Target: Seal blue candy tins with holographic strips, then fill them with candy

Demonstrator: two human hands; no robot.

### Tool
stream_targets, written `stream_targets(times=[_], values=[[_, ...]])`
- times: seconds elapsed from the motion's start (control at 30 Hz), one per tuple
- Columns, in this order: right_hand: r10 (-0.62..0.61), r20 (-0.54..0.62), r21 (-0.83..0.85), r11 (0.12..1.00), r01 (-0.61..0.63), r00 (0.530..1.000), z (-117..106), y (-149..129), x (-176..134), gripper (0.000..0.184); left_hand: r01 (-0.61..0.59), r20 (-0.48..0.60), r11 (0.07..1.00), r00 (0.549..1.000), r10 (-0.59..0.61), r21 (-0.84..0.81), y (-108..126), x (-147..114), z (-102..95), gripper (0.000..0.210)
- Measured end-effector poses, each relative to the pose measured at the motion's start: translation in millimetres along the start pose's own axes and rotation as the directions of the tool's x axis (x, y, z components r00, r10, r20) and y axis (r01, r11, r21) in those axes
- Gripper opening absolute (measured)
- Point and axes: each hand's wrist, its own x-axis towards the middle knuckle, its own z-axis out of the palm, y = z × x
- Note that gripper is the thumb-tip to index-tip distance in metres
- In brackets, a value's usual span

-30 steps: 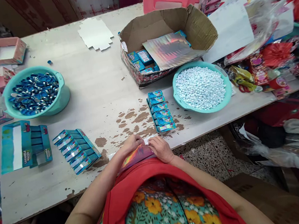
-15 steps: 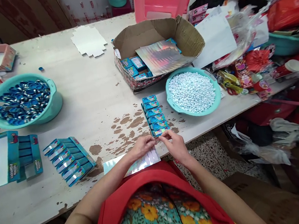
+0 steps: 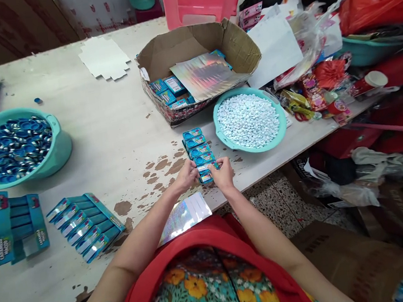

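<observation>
A row of several small blue boxes (image 3: 195, 141) with round recesses in their tops stands in front of me. My left hand (image 3: 187, 175) is at the left side of the row's near end, fingers pinched together. My right hand (image 3: 223, 172) is at the right side, thumb and fingers closed at the box edge. Between the fingertips a pale, shiny label strip (image 3: 203, 168) lies across the second-nearest box. The nearest box carries a similar shiny label. A holographic sticker sheet (image 3: 188, 215) rests on the table edge against my body.
A teal basin of white candies (image 3: 249, 121) stands right of the row, and a cardboard box (image 3: 160, 102) behind it. On the left are a basin of blue caps (image 3: 62, 149), stacked blue boxes (image 3: 83, 226) and a display carton (image 3: 1, 229). Wrappers and bags clutter the right.
Both hands have moved forward from the front of the row onto its near boxes and are slightly farther apart. The sticker sheet is now uncovered. The camera view has shifted a little.
</observation>
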Motion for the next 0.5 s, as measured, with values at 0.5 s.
stream_targets(times=[0.5], values=[[-0.571,0.325,0.074,0.81,0.581,0.754,-9,-36,-76,0.022,0.069,0.265,0.898,0.943,-0.201,0.435,-36,-108,-62.7,0.027]])
